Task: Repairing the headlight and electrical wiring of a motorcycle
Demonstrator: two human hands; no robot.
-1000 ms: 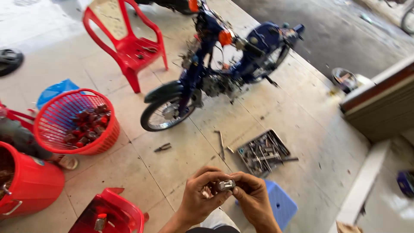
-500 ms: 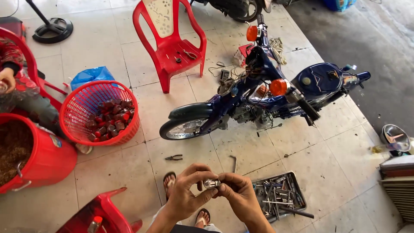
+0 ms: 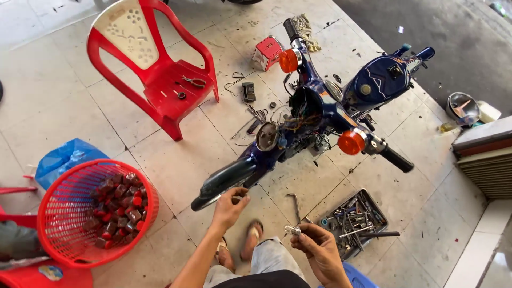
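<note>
Just short of the blue motorbike's (image 3: pixel 314 117) front mudguard (image 3: pixel 226 181), your right hand (image 3: pixel 320 248) grips a small metal part (image 3: pixel 292 230) between closed fingers. Your left hand (image 3: pixel 230 205) reaches to the mudguard, fingers curled, touching its tip. Right of the bike's front sits a tool tray (image 3: pixel 352 221); left, a red basket (image 3: pixel 80 213); beyond, a red chair (image 3: pixel 160 80).

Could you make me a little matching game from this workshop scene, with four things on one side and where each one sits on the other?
Things:
1. pliers
2. small metal part
3. loose tools
4. dark red pieces

Places:
A. in the red mesh basket
B. on the red chair seat
C. in the right hand
D. in the flat metal tray

Pairs: 1-B, 2-C, 3-D, 4-A
</note>
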